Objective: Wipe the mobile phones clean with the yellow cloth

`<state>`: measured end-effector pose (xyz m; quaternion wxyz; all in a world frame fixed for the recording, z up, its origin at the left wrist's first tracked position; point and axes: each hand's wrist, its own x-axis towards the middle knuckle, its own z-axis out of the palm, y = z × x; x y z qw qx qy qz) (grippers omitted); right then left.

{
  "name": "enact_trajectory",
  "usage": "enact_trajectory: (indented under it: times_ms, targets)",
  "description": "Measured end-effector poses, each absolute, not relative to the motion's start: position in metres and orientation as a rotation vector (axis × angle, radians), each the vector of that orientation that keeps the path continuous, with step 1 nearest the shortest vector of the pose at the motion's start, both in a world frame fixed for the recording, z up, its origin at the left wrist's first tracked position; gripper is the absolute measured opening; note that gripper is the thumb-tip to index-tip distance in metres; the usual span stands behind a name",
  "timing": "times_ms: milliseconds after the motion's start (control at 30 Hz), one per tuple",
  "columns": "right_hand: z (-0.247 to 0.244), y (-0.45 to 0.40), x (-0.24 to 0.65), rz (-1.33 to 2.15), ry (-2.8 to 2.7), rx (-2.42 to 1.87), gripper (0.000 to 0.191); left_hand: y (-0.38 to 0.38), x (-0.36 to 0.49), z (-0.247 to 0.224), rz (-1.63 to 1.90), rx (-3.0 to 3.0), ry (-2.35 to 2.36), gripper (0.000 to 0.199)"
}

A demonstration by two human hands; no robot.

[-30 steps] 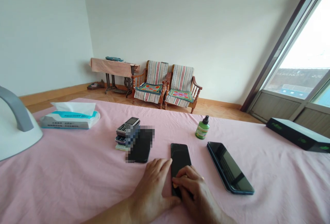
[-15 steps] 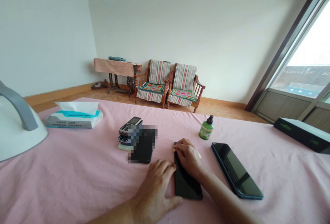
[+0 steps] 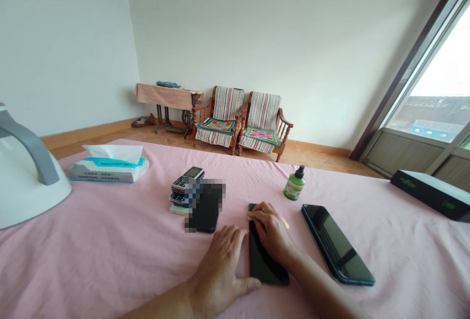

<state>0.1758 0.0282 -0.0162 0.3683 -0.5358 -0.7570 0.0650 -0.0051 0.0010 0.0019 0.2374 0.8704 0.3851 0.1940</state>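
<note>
A black smartphone (image 3: 266, 265) lies flat on the pink tablecloth in front of me. On its upper part is my right hand (image 3: 270, 226), with its fingers closed on a pale yellow cloth (image 3: 285, 223); only small bits of the cloth show. Along the phone's left edge rests my left hand (image 3: 222, 270), thumb and fingers apart, the fingertips close to or touching that edge. To the right lies a larger dark phone or stack of phones (image 3: 338, 245), screen up. A green spray bottle (image 3: 294, 185) stands upright beyond my right hand.
Left of centre are stacked keypad phones (image 3: 188, 179) and another dark phone (image 3: 205, 216), partly pixelated. A tissue pack (image 3: 108, 168) and a white appliance with a grey handle (image 3: 29, 177) stand on the left. A black-sided box (image 3: 426, 194) sits at the right edge.
My right hand has shifted very slightly down on the phone with the cloth. The left hand's fingertips have drawn a little back from the phone's edge. The view has moved slightly.
</note>
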Motion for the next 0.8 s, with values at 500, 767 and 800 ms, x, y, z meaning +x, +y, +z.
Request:
enact_trajectory:
  times_ms: [500,767,800]
  targets:
    - [-0.007,-0.047,0.160,0.374,-1.992,-1.202,0.035,0.005,-0.005,0.001,0.701,2.392,0.963,0.068]
    - [-0.015,-0.044,0.170,0.454,-1.880,-1.296,0.033,0.002,-0.005,0.007,0.614,2.401,0.977,0.071]
    - [-0.016,-0.042,0.172,0.401,-1.885,-1.301,0.032,0.001,-0.005,0.008,0.604,2.393,0.977,0.071]
